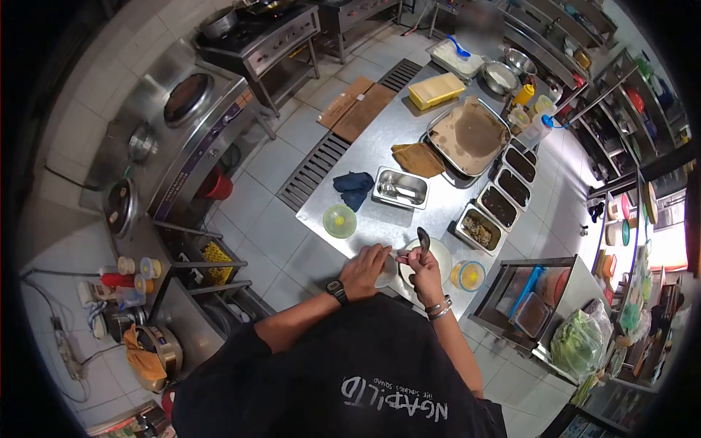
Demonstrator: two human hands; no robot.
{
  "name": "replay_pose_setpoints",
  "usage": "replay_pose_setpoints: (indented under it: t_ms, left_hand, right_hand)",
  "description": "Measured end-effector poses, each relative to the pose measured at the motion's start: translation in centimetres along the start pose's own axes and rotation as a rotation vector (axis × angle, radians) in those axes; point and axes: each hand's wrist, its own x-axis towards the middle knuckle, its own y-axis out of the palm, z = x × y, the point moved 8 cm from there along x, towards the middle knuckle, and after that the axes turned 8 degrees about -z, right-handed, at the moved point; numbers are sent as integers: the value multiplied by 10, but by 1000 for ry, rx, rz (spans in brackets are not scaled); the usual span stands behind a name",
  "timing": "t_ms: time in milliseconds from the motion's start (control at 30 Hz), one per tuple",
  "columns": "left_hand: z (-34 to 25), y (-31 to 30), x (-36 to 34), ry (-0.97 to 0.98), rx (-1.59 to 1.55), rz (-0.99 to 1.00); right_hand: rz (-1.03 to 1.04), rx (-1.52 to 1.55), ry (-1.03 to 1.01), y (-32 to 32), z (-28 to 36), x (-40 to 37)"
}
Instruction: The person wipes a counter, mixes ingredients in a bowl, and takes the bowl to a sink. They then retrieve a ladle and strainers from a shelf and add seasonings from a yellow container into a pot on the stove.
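My right hand (425, 279) is closed round the handle of a metal spoon (423, 238), whose dark bowl end points up and away from me. A white plate (441, 255) lies under and behind this hand. My left hand (365, 273), with a watch at the wrist, is palm down at the table's near edge. Its fingers curve over a pale, see-through tub (387, 274), mostly hidden by both hands. To the right stands a clear tub with a blue rim and yellow contents (468, 276). A round yellow-green lid or tub (339, 221) lies to the left.
On the steel table (343, 168) are a steel pan (401, 187), a dark blue cloth (353, 190), a brown cloth (418, 159), a paper-lined tray (469, 135) and several food pans (499, 205). A stove (255, 44) stands at the back left, and a vegetable bag (579, 343) at right.
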Motion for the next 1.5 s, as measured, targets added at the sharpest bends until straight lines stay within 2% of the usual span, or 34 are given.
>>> replay_pose_setpoints:
  t_ms: [67,200,300,367,400,467,500,533,600,667,733,767,833,867,933,967,1100,1167,1200,1267,1333,1400,1433,1500]
  left_hand:
    - [2,8,-2,8,-19,17]
    - [12,22,4,40,47,9]
    - [15,23,13,-16,-38,17]
    - [7,7,16,-16,-68,-42]
    - [6,3,16,-22,-67,-49]
    - [-7,-3,15,117,-147,-5]
    - [-12,-6,12,109,-150,17]
    - [-13,-10,10,105,-146,8]
    - [-17,-10,6,133,-165,53]
    - [-13,-9,4,130,-187,59]
    - [-16,-27,2,238,-284,-207]
    - [-15,-25,0,238,-283,-209]
    - [2,-28,2,-95,-738,-225]
    - [1,-28,2,-97,-738,-225]
    - [0,-7,3,-266,-1259,18]
    - [-1,-1,3,-210,-1291,29]
    - [2,14,-3,-261,-1521,43]
    - [-5,14,-8,-334,-1661,184]
    - [-2,16,-10,-336,-1662,184]
    - [1,33,-18,-531,-1995,317]
    - [-8,21,-20,-472,-1941,305]
    - [-7,22,-24,-637,-1940,277]
    - [-9,21,-24,-638,-1942,282]
    - [3,20,-27,-763,-1771,196]
  right_hand:
    - [22,-1,12,7,5,9]
    - [-24,-44,-101,19,17,40]
    - [-25,-52,-216,13,1,65]
    - [-109,-318,-400,5,2,64]
    - [-101,-322,-401,4,7,58]
    - [35,-630,25,7,-7,42]
    - [65,-539,158,7,-11,32]
    - [73,-544,154,7,-15,29]
    - [112,-554,17,13,-12,24]
    - [104,-550,7,14,-13,20]
    - [41,-433,-50,19,-2,16]
    - [-11,-387,-92,18,6,13]
    - [-57,-357,-124,21,23,10]
    - [-105,-327,-155,20,34,8]
    - [-125,-293,-116,26,48,1]
    - [-112,-238,-89,25,48,1]
    - [-31,-146,51,25,54,-4]
    - [-9,-155,124,24,54,-5]
    - [9,-177,191,26,53,-9]
    - [25,-197,262,21,44,-10]
    - [112,-323,314,19,31,-13]
    - [103,-323,338,15,27,-17]
    - [120,-340,347,16,24,-19]
    - [197,-283,343,22,11,-20]
